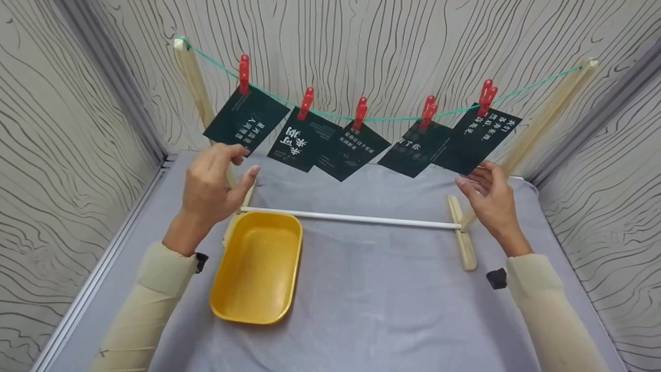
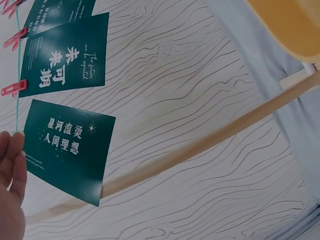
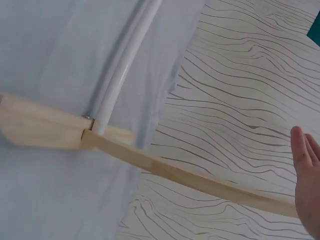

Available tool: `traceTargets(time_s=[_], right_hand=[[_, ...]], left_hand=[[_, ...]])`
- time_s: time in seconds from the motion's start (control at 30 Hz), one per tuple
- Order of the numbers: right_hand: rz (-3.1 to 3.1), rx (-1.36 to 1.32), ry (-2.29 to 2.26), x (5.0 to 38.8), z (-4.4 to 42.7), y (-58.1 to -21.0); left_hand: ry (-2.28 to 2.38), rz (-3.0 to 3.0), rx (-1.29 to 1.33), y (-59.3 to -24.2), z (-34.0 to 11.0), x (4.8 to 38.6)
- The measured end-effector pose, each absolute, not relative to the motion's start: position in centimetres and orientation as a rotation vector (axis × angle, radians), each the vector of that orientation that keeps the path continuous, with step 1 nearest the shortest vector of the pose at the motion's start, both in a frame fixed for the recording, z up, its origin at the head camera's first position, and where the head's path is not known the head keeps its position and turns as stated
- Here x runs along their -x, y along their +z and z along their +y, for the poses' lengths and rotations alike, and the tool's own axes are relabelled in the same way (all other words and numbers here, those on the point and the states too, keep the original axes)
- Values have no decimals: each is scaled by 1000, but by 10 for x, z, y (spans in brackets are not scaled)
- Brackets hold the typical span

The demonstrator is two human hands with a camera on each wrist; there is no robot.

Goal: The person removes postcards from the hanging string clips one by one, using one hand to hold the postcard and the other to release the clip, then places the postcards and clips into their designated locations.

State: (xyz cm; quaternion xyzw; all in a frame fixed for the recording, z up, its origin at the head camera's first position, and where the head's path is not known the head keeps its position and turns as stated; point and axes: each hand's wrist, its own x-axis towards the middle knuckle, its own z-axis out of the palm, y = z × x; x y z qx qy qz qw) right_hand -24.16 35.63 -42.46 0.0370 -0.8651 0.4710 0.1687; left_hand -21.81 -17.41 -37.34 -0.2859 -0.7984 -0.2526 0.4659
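Several dark green cards with white writing hang from a green string (image 1: 397, 119) by red clips. My left hand (image 1: 214, 181) is at the lower corner of the leftmost card (image 1: 248, 119), thumb apart from the fingers; in the left wrist view the hand (image 2: 11, 190) is beside that card (image 2: 70, 150). Just below the rightmost card (image 1: 477, 139) is my right hand (image 1: 493, 201), its fingers loosely bent; whether they touch the card, I cannot tell. The right wrist view has this hand (image 3: 307, 185) with extended fingers, apart from the card corner (image 3: 315, 32).
Wooden posts hold the string at left (image 1: 195, 77) and right (image 1: 552, 113). A white rod (image 1: 351, 218) joins their feet low down. On the grey cloth (image 1: 387, 299), a yellow tray (image 1: 255, 268) stands at the left. Patterned panels (image 1: 361, 41) rise behind and at both sides.
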Motion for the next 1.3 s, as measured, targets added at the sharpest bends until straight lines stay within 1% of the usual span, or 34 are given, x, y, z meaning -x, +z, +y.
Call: traceTargets(time_s=[0.2,0.37,0.53,0.83,1.3], right_hand=[[-2355,-89,1617,249,355,-418],[-2039,-149,2007,257,347,-408],[-1802,-181,2235,260,339,-403],[-1658,-317,2430,262,342,-408],[-1462,-320,2589,260,343,-409]], left_hand=[[-578,-1891,804,-367,-165,217],[-571,-1846,830,-359,-155,220],[-542,-1854,890,-351,-141,224],[-467,-1872,1023,-341,-117,233],[-450,-1927,1112,-323,-75,244]])
